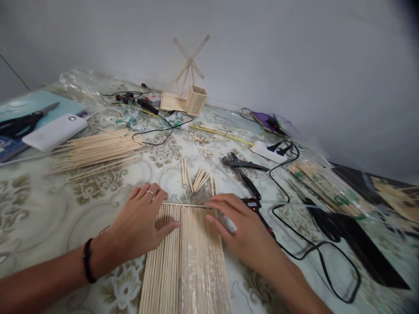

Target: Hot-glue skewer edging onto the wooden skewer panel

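Observation:
A flat panel of wooden sticks laid side by side (186,257) lies on the table in front of me. My left hand (139,226) rests flat on its left part, fingers stretched out, a ring on one finger and a black band at the wrist. My right hand (242,229) lies palm down on the panel's right edge, fingers extended toward a thin cross stick (183,204) along the top. Neither hand grips anything. A few short loose sticks (196,176) lie just beyond the panel.
A black glue gun (258,209) with a looping cord lies right of my right hand. Black pliers (244,168), a white power strip (268,151), a bundle of long skewers (98,150), a white power bank (54,131), scissors (24,122) and a stick windmill model (186,87) stand farther back.

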{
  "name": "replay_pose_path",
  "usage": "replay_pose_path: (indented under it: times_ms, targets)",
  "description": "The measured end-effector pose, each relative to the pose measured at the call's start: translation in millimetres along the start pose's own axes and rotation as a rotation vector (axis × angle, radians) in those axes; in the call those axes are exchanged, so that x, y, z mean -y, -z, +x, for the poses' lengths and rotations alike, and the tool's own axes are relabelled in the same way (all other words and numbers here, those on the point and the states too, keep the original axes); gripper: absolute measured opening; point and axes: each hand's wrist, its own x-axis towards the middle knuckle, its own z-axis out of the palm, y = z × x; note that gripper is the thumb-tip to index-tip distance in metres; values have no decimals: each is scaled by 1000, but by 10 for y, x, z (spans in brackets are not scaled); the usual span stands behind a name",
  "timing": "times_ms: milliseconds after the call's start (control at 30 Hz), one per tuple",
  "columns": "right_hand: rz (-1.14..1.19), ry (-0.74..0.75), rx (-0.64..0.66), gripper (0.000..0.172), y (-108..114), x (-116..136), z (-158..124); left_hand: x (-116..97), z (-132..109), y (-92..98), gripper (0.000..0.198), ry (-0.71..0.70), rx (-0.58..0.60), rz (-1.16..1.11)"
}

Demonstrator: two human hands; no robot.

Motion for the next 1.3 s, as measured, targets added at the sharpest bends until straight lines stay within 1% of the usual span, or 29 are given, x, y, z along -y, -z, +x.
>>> replay_pose_path:
  times_ms: [33,67,133,200,233,267,300,367,400,500,567,667,767,833,900,1000,1033,1100,1167,1200,1300]
  targets:
    - [-20,-31,-24,30,18,-82,10,-4,-19,38,48,3,2,17]
    - [-51,-77,-62,32,58,-221,57,-11,-41,74,50,7,11,40]
    - [-128,-166,-106,41,174,-610,226,-37,-88,133,54,33,64,96]
    - [-188,-231,-72,54,280,-1020,425,-77,-123,171,56,94,157,120]
    - [-213,-254,-29,60,314,-1196,512,-101,-133,183,55,125,199,112]
    - [-235,-274,15,63,333,-1340,585,-125,-136,191,52,148,228,87]
    - [-252,-286,61,60,339,-1451,642,-148,-134,196,48,162,241,55]
    - [-288,-304,126,48,324,-1588,715,-183,-120,195,45,163,234,-10]
    - [-305,-312,146,44,310,-1623,738,-194,-110,191,48,156,228,-44]
    - [-341,-335,177,40,277,-1661,798,-194,-70,172,58,156,216,-153]
    - [-357,-346,183,38,271,-1656,842,-169,-42,165,54,178,201,-228]
    - [-381,-344,150,37,301,-1609,894,-104,-8,163,52,228,166,-357]
    - [-394,-315,55,37,405,-1493,885,-44,11,166,46,282,145,-536]
    - [-389,-277,-31,37,522,-1357,833,-35,26,189,41,296,140,-698]
    - [-368,-212,-111,36,673,-1160,741,-65,50,263,43,283,117,-860]
    - [-309,-45,-175,30,931,-758,545,-160,105,499,46,231,24,-1026]
    - [-289,18,-189,29,1014,-607,472,-196,126,600,43,206,-12,-1061]
    - [-260,136,-211,29,1160,-309,330,-268,176,799,28,130,-44,-1109]
    - [-240,241,-226,34,1261,-52,209,-336,237,952,20,28,-31,-1161]
    - [-221,331,-238,37,1292,50,160,-371,273,1002,18,-20,-10,-1189]
    - [-198,477,-251,45,1309,242,59,-481,402,1046,17,-130,65,-1264]
